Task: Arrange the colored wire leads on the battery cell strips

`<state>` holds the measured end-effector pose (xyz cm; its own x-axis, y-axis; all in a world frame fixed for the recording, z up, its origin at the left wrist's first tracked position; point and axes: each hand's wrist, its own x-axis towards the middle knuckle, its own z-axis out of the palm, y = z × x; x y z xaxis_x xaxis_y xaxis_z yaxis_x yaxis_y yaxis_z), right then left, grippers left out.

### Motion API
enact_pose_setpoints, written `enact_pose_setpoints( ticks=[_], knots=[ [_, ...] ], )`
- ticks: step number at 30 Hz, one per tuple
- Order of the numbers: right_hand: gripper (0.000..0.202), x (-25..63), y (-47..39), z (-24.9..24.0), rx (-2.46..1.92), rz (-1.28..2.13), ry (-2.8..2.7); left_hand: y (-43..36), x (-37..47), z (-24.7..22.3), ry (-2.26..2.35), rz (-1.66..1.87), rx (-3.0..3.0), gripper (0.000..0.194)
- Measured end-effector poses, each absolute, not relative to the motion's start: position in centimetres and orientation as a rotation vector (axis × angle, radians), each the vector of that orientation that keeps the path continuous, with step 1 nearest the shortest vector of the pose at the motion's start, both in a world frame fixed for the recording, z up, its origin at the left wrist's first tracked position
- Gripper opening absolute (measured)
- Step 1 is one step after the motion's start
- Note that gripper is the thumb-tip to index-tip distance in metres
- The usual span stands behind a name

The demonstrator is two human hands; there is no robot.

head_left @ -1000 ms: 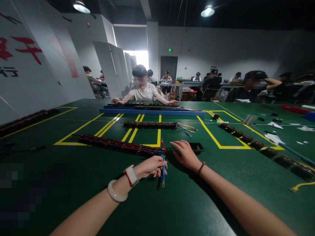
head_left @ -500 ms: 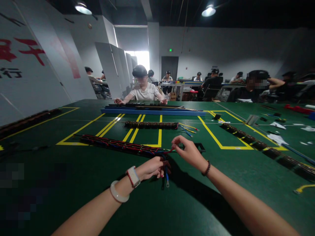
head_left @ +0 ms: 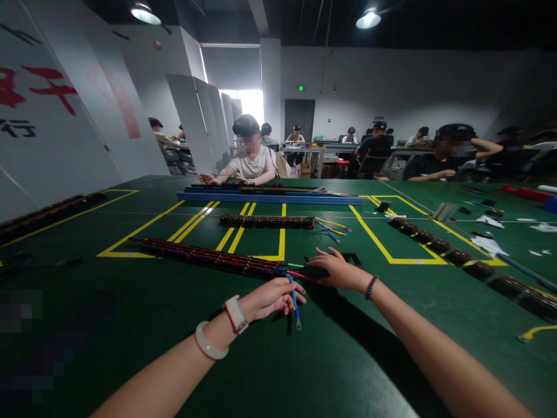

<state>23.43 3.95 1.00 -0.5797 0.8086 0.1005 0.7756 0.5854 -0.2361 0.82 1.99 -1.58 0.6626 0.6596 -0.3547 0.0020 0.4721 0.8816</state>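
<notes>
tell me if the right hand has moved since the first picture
Yes, rightward: the right hand now sits farther from the yellow line on the table to its left.

We read a red 干 (head_left: pixel 51 87) and, lower, a black 行 (head_left: pixel 21 129) on the white wall panel (head_left: pixel 69 154), beside a cut-off red character (head_left: pixel 9 87); the lit green sign (head_left: pixel 300 88) above the dark door (head_left: pixel 299 119) is too small to read

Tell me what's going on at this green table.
Work is under way at one end of a long wired bundle on the table. A blue wire lies across the left hand; a red wire runs to the right hand, though its grip is unclear. A shorter bundle lies beyond, and a co-worker is opposite.
</notes>
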Motion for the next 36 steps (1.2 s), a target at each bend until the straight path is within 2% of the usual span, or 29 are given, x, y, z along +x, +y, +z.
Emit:
enact_pose_setpoints(
  ticks=[3,7,11,14,20,24,30,36],
  knots=[
    [0.052,23.3,3.8,0.8,-1.354,0.151,-2.633,1.9,0.9,-1.6,0.731,0.456,0.955,0.02],
    [0.039,23.3,3.8,1.0,-1.364,0.035,-2.674,1.8,1.1,-1.4,0.715,0.463,0.893,0.022],
    [0.02,22.3,3.0,2.1,-1.417,0.127,-2.734,1.6,1.3,-1.5,0.686,0.465,0.836,0.021],
    [0.013,21.1,1.9,2.9,-1.433,0.168,-2.753,1.4,1.5,-1.7,0.667,0.485,0.83,0.018],
    [0.018,19.2,-0.3,3.4,-1.359,0.122,-2.777,1.3,1.8,-2.2,0.647,0.51,0.866,0.014],
    [0.013,18.5,-1.0,3.9,-1.407,0.119,-2.741,1.2,1.9,-2.4,0.687,0.523,0.865,0.014],
    [0.023,18.8,-0.5,4.2,-1.476,0.087,-2.702,1.4,1.5,-2.3,0.677,0.492,0.832,0.012],
    [0.011,20.0,1.3,2.8,-1.553,-0.137,-2.598,1.6,1.3,-2.0,0.699,0.478,0.792,0.018]
  ],
)
